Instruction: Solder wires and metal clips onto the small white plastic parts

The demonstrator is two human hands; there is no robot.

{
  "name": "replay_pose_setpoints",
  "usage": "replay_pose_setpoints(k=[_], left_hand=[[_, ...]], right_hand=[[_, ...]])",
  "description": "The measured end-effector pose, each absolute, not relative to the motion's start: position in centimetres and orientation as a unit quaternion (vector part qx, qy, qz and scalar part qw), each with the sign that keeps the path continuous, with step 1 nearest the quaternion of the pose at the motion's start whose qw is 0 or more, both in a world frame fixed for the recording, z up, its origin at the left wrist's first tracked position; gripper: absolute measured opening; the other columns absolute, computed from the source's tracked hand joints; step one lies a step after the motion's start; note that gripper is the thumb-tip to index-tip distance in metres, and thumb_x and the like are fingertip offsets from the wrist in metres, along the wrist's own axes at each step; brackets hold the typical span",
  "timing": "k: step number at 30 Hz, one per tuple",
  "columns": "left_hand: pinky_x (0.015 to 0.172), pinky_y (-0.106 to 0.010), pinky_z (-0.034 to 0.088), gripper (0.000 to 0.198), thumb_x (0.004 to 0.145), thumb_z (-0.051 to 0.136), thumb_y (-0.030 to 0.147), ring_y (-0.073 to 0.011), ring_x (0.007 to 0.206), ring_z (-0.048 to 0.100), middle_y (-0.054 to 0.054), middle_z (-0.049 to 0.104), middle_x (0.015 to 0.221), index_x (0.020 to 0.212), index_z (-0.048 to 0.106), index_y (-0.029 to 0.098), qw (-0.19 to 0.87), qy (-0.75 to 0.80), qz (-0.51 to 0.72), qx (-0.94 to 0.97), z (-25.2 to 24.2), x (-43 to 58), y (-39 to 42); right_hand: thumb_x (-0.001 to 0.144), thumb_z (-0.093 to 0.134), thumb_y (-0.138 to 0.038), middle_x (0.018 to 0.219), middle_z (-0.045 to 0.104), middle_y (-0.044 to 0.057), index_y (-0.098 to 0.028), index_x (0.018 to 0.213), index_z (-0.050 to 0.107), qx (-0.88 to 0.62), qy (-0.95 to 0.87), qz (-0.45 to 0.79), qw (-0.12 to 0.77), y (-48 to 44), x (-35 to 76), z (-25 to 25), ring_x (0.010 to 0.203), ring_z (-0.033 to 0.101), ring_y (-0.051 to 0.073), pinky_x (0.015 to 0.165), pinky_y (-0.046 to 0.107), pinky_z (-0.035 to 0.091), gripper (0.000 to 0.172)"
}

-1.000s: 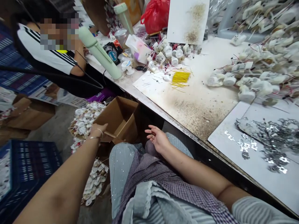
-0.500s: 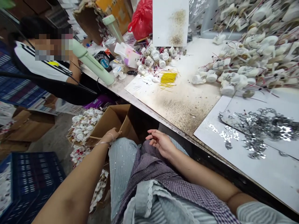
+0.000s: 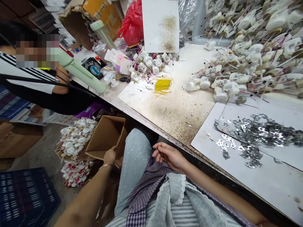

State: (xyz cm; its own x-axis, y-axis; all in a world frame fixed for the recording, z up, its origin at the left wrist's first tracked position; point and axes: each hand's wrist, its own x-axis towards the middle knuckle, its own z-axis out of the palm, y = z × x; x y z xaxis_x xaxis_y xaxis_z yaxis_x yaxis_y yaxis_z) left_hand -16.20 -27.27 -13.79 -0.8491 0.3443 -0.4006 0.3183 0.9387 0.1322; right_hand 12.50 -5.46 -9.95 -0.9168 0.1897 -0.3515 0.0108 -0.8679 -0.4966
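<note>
At the far left a co-worker's striped sleeve (image 3: 28,74) shows at the table's far end; below, a blue crate (image 3: 26,197) sits on the grey floor (image 3: 50,148); next come white parts (image 3: 77,135) heaped just beside an open cardboard box (image 3: 105,134), which stands below the table edge, left of the person's knee; the left hand (image 3: 110,155) rests against the box's near edge, its fingertips largely hidden, so whether it pinches the wall I cannot tell; a pale green bottle (image 3: 82,74) leans at the table's edge; farther back is a knotted red bag (image 3: 132,23); yellow wires (image 3: 162,85) lie bunched on the worktable (image 3: 184,105), its pale top speckled brown; the right hand (image 3: 170,156) hangs over the lap, fingers loosely curled around nothing; at right, tangled white components (image 3: 258,60) rise behind silver metal pieces (image 3: 267,130) scattered over white boards (image 3: 236,183).
</note>
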Motion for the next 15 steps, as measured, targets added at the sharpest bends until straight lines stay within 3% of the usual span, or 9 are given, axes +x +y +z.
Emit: replay_pose_setpoints(k=[10,12,15], left_hand=[[0.085,-0.039,0.054,0.033,0.094,0.055,0.039,-0.0219,0.099,0.064,-0.007,0.065,0.110,0.120,0.058,0.020,0.250,0.953,-0.048,0.166,-15.3,-17.4,-30.0],[0.079,-0.040,0.053,0.029,0.093,0.047,0.037,-0.0275,0.096,0.067,-0.008,0.069,0.097,0.115,0.062,0.025,0.239,0.954,-0.045,0.177,-15.5,-18.1,-30.1],[0.072,-0.047,0.051,0.033,0.081,0.042,0.040,-0.0397,0.093,0.069,-0.009,0.072,0.079,0.102,0.066,0.032,0.211,0.955,-0.027,0.206,-15.6,-19.5,-29.4]], right_hand=[[0.080,0.069,-0.052,0.081,0.070,0.003,-0.018,0.098,0.065,-0.231,-0.296,0.924,0.078,-5.5,12.8,-12.1,0.062,0.059,0.010,0.059,0.023,0.042,0.038],[0.079,0.069,-0.054,0.082,0.071,0.003,-0.020,0.098,0.066,-0.245,-0.310,0.915,0.085,-5.5,13.3,-12.1,0.062,0.059,0.011,0.061,0.024,0.043,0.039],[0.079,0.070,-0.052,0.085,0.071,0.002,-0.024,0.098,0.068,-0.258,-0.335,0.901,0.096,-5.2,14.7,-11.0,0.066,0.061,0.013,0.065,0.027,0.045,0.034]])
